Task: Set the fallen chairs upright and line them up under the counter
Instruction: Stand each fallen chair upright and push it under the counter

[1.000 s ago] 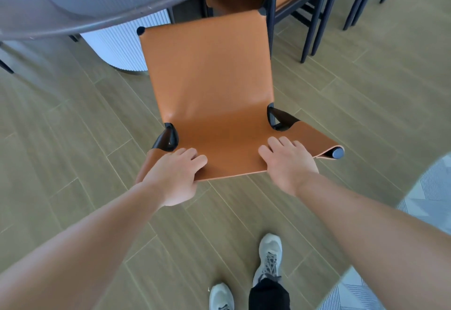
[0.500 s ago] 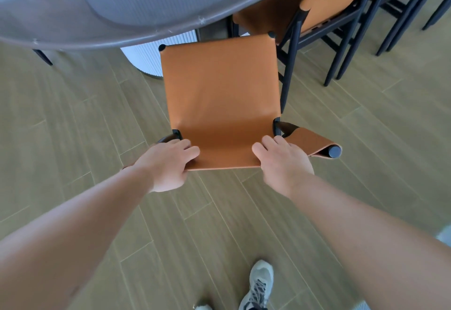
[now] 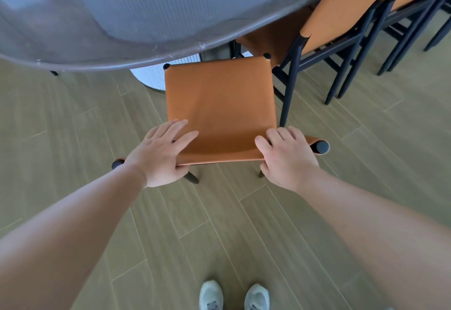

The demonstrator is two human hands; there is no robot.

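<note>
Both hands grip the upright chair (image 3: pixel 219 104): left hand (image 3: pixel 161 153), right hand (image 3: pixel 288 156)

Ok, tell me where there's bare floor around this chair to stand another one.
Bare wood floor lies open left of the held chair, bordered by the counter edge above. Bare boards also run between the chair and the shoes. The right is crowded: a neighbouring chair stands close, more legs beyond.
</note>
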